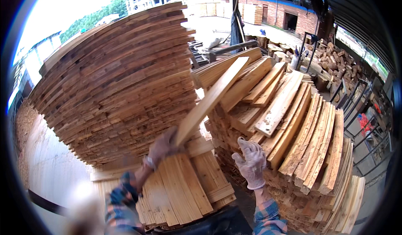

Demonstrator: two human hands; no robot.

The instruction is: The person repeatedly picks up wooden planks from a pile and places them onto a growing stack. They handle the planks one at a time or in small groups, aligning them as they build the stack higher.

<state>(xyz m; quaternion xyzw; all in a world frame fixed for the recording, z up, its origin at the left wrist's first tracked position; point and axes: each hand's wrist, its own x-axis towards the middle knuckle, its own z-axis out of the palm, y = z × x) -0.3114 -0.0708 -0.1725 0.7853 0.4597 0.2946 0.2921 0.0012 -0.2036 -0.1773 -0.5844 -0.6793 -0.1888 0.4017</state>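
My left hand (pixel 163 145), gloved and a little blurred, is closed on the near end of a long wooden plank (pixel 213 96). The plank slants up and away to the right, its far end over the right-hand pile. Below that hand lies a low layer of flat, pale boards (pixel 178 184). My right hand (pixel 251 161), in a pale knitted glove, holds nothing; its fingers are apart and partly curled. It hovers beside the near left edge of a pile of rough planks (pixel 312 138), close to a pale, dirt-specked plank (pixel 279 103).
A tall stack of boards (pixel 121 75) rises at the left, higher than my hands. Cut logs and firewood (pixel 341 63) are heaped at the far right, near black metal frames (pixel 356 96). A dark post (pixel 235 17) stands behind the piles, with a brick building (pixel 272 10) farther back.
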